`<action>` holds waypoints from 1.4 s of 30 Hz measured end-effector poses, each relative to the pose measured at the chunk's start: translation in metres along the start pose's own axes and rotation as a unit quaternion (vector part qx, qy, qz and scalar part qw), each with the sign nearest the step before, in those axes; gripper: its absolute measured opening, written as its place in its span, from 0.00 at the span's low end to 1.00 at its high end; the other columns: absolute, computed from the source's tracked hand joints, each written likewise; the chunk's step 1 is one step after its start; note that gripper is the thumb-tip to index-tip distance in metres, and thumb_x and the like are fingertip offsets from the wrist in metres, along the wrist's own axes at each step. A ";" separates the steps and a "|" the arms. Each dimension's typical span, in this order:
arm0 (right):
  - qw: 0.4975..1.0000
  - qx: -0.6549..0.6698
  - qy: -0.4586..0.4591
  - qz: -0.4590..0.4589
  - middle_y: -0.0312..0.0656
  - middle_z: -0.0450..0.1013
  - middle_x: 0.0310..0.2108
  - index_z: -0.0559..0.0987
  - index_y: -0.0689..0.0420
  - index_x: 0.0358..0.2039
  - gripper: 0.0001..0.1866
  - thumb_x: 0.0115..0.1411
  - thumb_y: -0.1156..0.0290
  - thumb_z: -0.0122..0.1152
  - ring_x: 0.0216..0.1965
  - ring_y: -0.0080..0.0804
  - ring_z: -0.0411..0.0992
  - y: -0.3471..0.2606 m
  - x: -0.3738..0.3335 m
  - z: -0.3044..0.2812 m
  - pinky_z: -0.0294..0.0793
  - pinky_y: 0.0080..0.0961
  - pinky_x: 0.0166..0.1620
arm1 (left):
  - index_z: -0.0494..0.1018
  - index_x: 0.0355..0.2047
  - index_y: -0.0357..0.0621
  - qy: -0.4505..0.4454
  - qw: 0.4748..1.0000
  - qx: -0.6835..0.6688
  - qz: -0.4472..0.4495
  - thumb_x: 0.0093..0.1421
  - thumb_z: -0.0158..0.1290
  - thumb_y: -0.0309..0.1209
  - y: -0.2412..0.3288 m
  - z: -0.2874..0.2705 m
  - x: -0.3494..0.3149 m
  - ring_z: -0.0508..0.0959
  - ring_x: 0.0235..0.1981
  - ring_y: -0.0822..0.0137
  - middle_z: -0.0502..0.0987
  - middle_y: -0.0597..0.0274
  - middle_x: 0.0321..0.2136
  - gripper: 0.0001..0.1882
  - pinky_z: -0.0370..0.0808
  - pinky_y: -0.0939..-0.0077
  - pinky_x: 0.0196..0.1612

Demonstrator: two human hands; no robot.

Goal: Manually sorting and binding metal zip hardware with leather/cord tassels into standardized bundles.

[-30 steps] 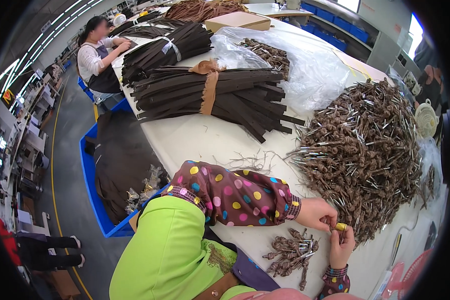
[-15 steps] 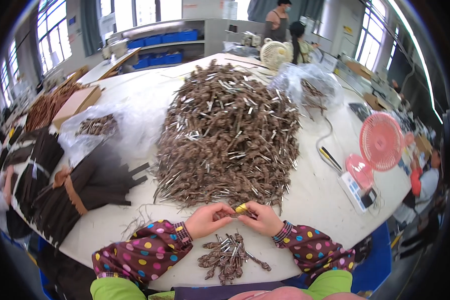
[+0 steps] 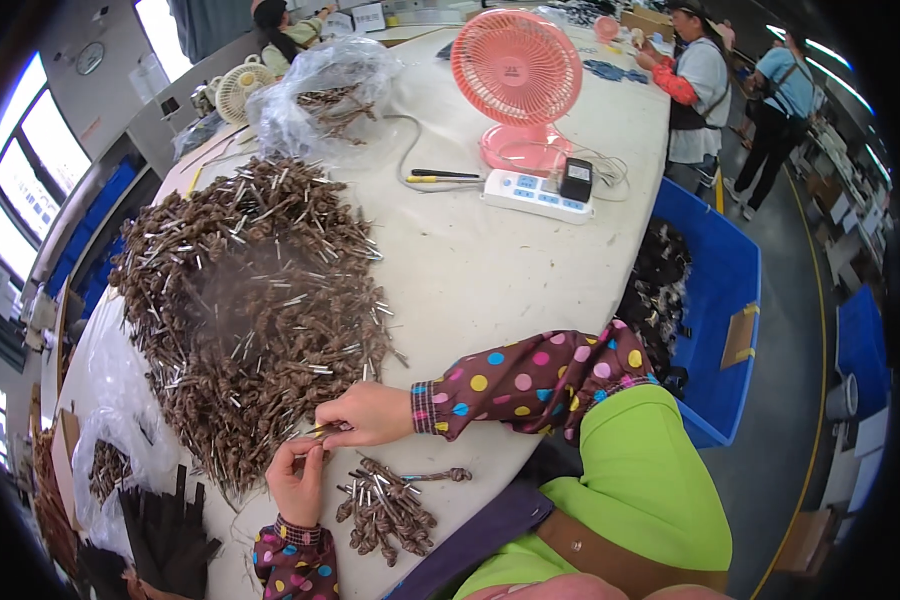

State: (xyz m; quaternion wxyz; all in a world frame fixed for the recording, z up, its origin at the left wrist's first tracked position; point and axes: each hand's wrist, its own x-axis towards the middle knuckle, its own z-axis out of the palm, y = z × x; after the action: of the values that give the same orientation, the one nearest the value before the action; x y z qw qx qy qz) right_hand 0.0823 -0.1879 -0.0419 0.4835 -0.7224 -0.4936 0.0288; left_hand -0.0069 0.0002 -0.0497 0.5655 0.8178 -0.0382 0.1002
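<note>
My left hand (image 3: 298, 480) and my right hand (image 3: 365, 415) meet at the near edge of a big heap of brown knotted cords (image 3: 270, 290) with silvery tips. Both hands are closed, fingertips pinching a small brown cord (image 3: 322, 432) that is mostly covered by the fingers. A bit of yellow shows at the right fingertips; what it is I cannot make out. Just right of my left wrist lies a smaller pile of the same knotted cords (image 3: 385, 505), one of them sticking out to the right.
A pink fan (image 3: 515, 70) stands beyond a white power strip (image 3: 537, 195), with a black-and-yellow pen-like tool (image 3: 445, 176) nearby. Plastic bags (image 3: 325, 85) hold more cords. Dark strips (image 3: 170, 530) lie at lower left. A blue bin (image 3: 720, 310) stands right of the table; people work farther off.
My view has swung to the right, so the heap now appears at left and the blue bin shows. My hands remain together; the cord between them is less visible.
</note>
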 end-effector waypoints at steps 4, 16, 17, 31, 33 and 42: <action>0.999 -0.005 -0.001 0.032 0.46 0.71 0.21 0.71 0.60 0.29 0.15 0.51 0.60 0.60 0.25 0.47 0.71 -0.001 -0.006 -0.002 0.67 0.37 0.28 | 0.69 0.29 0.35 -0.038 0.999 0.016 0.029 0.57 0.50 0.20 0.001 0.003 -0.001 0.71 0.27 0.79 0.73 0.64 0.27 0.01 0.68 0.87 0.30; 0.999 0.011 -0.044 0.018 0.47 0.70 0.19 0.71 0.59 0.27 0.18 0.50 0.57 0.61 0.24 0.47 0.70 0.001 -0.007 0.001 0.65 0.36 0.26 | 0.66 0.29 0.36 -0.033 0.999 0.031 0.005 0.59 0.48 0.23 0.002 0.002 -0.005 0.67 0.21 0.81 0.71 0.69 0.20 0.03 0.64 0.88 0.25; 0.999 0.003 -0.045 0.015 0.46 0.70 0.19 0.71 0.59 0.27 0.18 0.49 0.57 0.61 0.24 0.47 0.69 0.002 -0.006 0.002 0.65 0.37 0.26 | 0.66 0.29 0.36 -0.033 0.999 0.031 0.005 0.59 0.48 0.23 0.003 0.002 -0.005 0.67 0.21 0.81 0.71 0.69 0.20 0.03 0.64 0.88 0.25; 0.994 0.077 -0.068 -0.039 0.44 0.69 0.17 0.72 0.59 0.23 0.15 0.47 0.61 0.64 0.21 0.43 0.69 -0.009 -0.003 0.001 0.64 0.32 0.24 | 0.63 0.31 0.42 -0.099 0.957 -0.240 -0.127 0.63 0.44 0.32 0.017 -0.005 -0.004 0.65 0.25 0.79 0.67 0.70 0.23 0.07 0.64 0.86 0.29; 0.989 0.106 -0.071 -0.075 0.43 0.70 0.17 0.73 0.58 0.23 0.13 0.47 0.63 0.65 0.21 0.39 0.69 -0.005 -0.003 0.005 0.64 0.31 0.25 | 0.62 0.33 0.44 -0.129 0.927 -0.318 -0.149 0.64 0.42 0.31 0.015 -0.004 -0.002 0.64 0.23 0.78 0.64 0.71 0.21 0.05 0.64 0.85 0.28; 0.980 0.178 -0.090 0.024 0.39 0.72 0.18 0.74 0.62 0.26 0.12 0.51 0.65 0.62 0.20 0.23 0.71 -0.007 0.008 -0.002 0.68 0.23 0.25 | 0.63 0.42 0.48 -0.048 0.864 -0.458 -0.205 0.64 0.42 0.35 0.008 -0.025 -0.005 0.67 0.27 0.78 0.67 0.70 0.28 0.09 0.68 0.85 0.30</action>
State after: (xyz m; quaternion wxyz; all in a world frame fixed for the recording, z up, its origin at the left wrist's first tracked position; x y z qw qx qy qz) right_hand 0.0826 -0.1823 -0.0322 0.5570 -0.6308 -0.5048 0.1924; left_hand -0.0162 0.0208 -0.0344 0.8818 0.4597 0.0618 -0.0860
